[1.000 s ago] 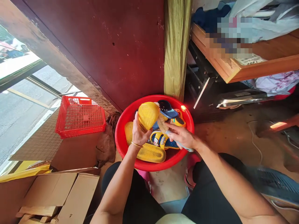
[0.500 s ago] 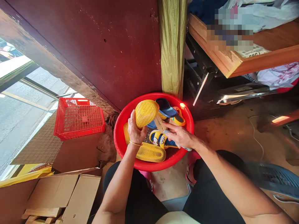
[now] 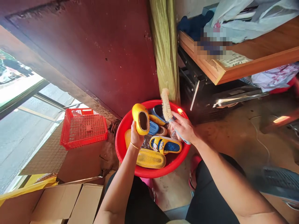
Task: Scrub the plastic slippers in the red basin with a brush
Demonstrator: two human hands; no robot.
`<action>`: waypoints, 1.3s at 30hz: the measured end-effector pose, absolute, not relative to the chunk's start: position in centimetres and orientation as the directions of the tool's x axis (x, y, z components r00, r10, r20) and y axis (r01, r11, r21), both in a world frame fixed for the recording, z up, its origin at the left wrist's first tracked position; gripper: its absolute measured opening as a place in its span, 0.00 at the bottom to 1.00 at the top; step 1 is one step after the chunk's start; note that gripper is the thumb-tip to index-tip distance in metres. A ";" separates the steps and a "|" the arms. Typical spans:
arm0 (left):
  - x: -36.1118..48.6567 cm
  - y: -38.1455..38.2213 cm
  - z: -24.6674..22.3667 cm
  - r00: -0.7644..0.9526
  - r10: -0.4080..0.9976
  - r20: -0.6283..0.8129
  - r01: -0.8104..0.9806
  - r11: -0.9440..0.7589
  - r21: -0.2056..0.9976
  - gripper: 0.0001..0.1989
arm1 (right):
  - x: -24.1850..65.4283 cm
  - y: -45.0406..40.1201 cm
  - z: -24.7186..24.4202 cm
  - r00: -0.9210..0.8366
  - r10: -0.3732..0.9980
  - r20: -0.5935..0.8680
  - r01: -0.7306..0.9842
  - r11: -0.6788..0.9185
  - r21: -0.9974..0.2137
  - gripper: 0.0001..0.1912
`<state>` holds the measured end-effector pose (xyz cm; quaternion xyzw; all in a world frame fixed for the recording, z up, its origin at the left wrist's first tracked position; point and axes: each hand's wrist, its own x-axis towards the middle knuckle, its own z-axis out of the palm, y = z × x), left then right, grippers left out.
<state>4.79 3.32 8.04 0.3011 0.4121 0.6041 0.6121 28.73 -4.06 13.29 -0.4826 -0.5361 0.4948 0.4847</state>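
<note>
My left hand (image 3: 135,137) is closed around a yellow slip-on shoe (image 3: 138,115), held up over the left part of a red basin (image 3: 121,152) with its dark inner opening facing right. Raised above the basin's right side, my right hand (image 3: 183,127) grips the grey handle of a scrub brush (image 3: 166,105) whose pale bristles point up, apart from the shoe. Several slippers lie in the basin: a yellow-and-blue slide (image 3: 171,147), a yellow sole turned up (image 3: 150,158), and a blue slipper (image 3: 153,127). Some water shows between them.
Left of the basin, a red plastic crate (image 3: 85,127) rests by cardboard boxes (image 3: 56,199). A maroon panel (image 3: 93,46) and a greenish curtain (image 3: 164,49) stand behind it. At the upper right is a wooden tray-like tabletop (image 3: 245,70) bearing bags.
The yellow shoe has turned from sole-up to show its opening. My right hand has lifted the brush off the shoe, bristles now upward. The view has shifted slightly.
</note>
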 end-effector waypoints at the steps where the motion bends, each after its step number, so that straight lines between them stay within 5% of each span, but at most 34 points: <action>1: 5.2 4.4 7.6 -0.095 0.983 -0.159 -0.435 0.103 0.894 0.25 | 28.8 -3.9 13.4 -0.054 0.997 0.052 0.043 0.054 -0.998 0.34; 5: 6.2 6.7 5.1 -0.243 0.942 -0.233 0.083 0.260 0.962 0.23 | 29.1 -3.5 13.6 -0.053 0.997 0.055 0.078 0.059 -0.995 0.32; 8: 5.3 4.7 3.1 -0.260 0.952 -0.165 0.260 0.233 0.937 0.22 | 29.5 -3.4 13.9 -0.043 0.998 0.050 0.103 0.055 -0.993 0.33; 11: 4.0 0.6 2.1 0.012 0.994 -0.109 0.644 0.076 0.761 0.19 | 29.5 -3.6 14.2 -0.057 0.997 0.043 0.113 0.049 -0.992 0.33; 13: 4.1 -2.0 1.8 0.166 0.963 -0.212 0.813 -0.012 0.582 0.25 | 29.1 -3.7 14.2 -0.074 0.997 0.029 0.127 0.039 -0.991 0.32; 16: 5.6 -4.4 1.1 0.178 0.925 -0.335 0.916 -0.031 0.401 0.40 | 28.1 -4.0 13.8 -0.104 0.994 0.025 0.164 0.042 -0.986 0.30; 19: 7.0 -4.7 0.3 0.148 0.934 -0.326 0.919 -0.008 0.395 0.37 | 27.0 -4.1 12.8 -0.144 0.987 0.064 0.230 0.097 -0.968 0.28; 23: 6.4 -3.9 0.1 0.164 0.967 -0.197 0.811 -0.018 0.584 0.31 | 26.6 -4.2 11.4 -0.162 0.984 0.077 0.342 0.129 -0.931 0.29; 29: 4.0 -4.1 2.5 0.022 0.988 -0.152 0.308 0.138 0.941 0.26 | 26.4 -4.5 11.1 -0.147 0.989 0.018 0.407 0.077 -0.910 0.30; 32: 2.9 -4.4 4.8 0.012 0.987 -0.160 0.103 0.158 0.982 0.26 | 25.7 -4.6 11.0 -0.197 0.980 0.007 0.430 0.093 -0.898 0.31; 39: -0.7 -3.7 6.0 -0.189 0.981 -0.030 0.091 0.047 0.995 0.32 | 23.0 -5.4 9.7 -0.261 0.965 -0.005 0.578 0.153 -0.801 0.37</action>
